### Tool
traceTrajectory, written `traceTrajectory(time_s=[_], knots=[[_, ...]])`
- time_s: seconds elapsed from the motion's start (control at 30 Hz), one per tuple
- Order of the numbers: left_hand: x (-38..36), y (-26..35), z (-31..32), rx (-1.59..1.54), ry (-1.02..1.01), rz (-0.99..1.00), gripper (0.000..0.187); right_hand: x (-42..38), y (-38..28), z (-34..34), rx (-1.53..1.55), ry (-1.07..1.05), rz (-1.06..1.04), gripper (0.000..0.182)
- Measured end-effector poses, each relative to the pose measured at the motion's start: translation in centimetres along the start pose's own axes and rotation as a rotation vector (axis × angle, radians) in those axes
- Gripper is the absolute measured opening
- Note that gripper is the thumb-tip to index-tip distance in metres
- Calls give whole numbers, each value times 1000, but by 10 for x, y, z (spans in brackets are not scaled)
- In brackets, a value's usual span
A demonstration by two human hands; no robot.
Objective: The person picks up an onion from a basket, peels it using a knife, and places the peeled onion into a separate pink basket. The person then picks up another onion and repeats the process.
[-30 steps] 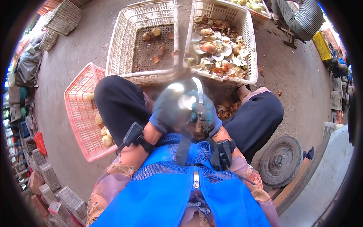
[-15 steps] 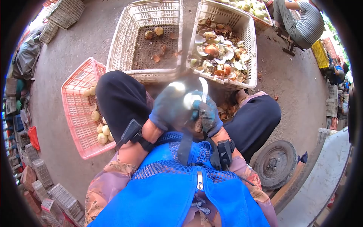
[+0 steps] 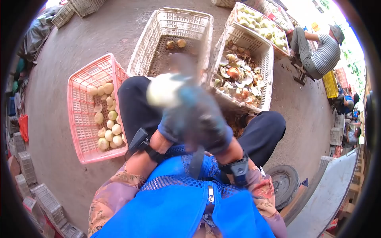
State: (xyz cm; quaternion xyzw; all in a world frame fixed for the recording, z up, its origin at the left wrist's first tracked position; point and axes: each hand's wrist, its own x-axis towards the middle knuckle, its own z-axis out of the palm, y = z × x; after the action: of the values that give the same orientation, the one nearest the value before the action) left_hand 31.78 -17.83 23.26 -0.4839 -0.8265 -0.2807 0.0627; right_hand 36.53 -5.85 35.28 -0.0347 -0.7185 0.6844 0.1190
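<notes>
A pale peeled onion (image 3: 163,91), smeared by motion, is held up in front of my knees. My left hand (image 3: 172,121), in a dark blue-grey glove, is closed on it from below. My right hand (image 3: 208,123), gloved alike, crosses close against the left one and is closed too. A brownish blur below its fingers matches the handle of the small knife (image 3: 193,142) seen earlier; the blade cannot be made out. Beside my left knee, a pink basket (image 3: 77,115) contains several peeled onions (image 3: 109,135).
A white crate (image 3: 139,53) ahead holds two brown onions (image 3: 175,43). Another crate (image 3: 266,79) contains onion skins and scraps (image 3: 240,77). Behind it stands a crate of peeled onions (image 3: 262,27). A person (image 3: 323,51) sits at the right. A wheel (image 3: 282,184) lies near my right side.
My hands have come closer together, the right one moving left across the other. The onion has shifted left and up. The curved blade no longer shows. The view has turned slightly.
</notes>
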Motion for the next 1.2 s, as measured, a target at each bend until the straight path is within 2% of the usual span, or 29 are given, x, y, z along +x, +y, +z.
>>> traceTrajectory(time_s=[0.07,0.13,0.17,0.2,0.23,0.27,0.3,0.37,0.4,0.47,0.5,0.57,0.67,0.73,0.8,0.87,0.93,0.97,1.03,1.2], knots=[[0,-7,-4,-336,62,-67,32,-6,-5,28,351,-30,25,36],[-1,-12,-8,-533,109,-102,36,-11,-8,44,699,-60,66,35],[-2,-15,-8,-616,133,-119,37,-9,-1,24,31,-34,-137,35],[-3,-18,-9,-704,147,-148,39,-18,-4,1,-75,-11,88,32],[-5,-20,-6,-804,156,-188,41,-25,11,-11,414,92,331,29],[-11,-21,-4,-1057,136,-344,43,-25,26,-21,135,91,134,34],[-9,-16,-11,-1059,136,-344,43,-28,39,-27,133,91,134,34],[-1,-1,-30,-1796,156,-784,28,-31,45,-29,-199,55,85,33],[-3,-3,-26,-1796,151,-785,28,-35,47,-21,-232,131,106,29],[-4,-7,-22,-978,121,-257,45,-34,54,-9,-327,137,71,30],[-6,-6,-22,-974,118,-258,45,-34,58,-6,-423,140,36,32],[-1,4,-39,-1275,75,-296,45,-35,60,-8,-460,157,-19,31],[-1,4,-32,-1341,74,-338,47,-42,57,-17,-578,111,-82,32],[0,11,-30,-1358,34,-379,48,-43,56,-21,-524,103,6,29],[-1,15,-25,-1372,-14,-426,48,-45,51,-18,-520,139,3,26],[3,17,-12,-1225,28,-421,48,-50,55,-20,-519,184,2,23],[4,24,-5,-1276,52,-413,46,-58,69,-25,-517,187,135,19],[5,27,-3,-1321,82,-407,44,-60,71,-28,-517,191,139,19],[5,28,0,-1296,23,-448,42,-62,75,-33,-509,212,-11,16],[4,38,9,-1310,-48,-513,37,-73,87,-40,-519,261,16,13]])
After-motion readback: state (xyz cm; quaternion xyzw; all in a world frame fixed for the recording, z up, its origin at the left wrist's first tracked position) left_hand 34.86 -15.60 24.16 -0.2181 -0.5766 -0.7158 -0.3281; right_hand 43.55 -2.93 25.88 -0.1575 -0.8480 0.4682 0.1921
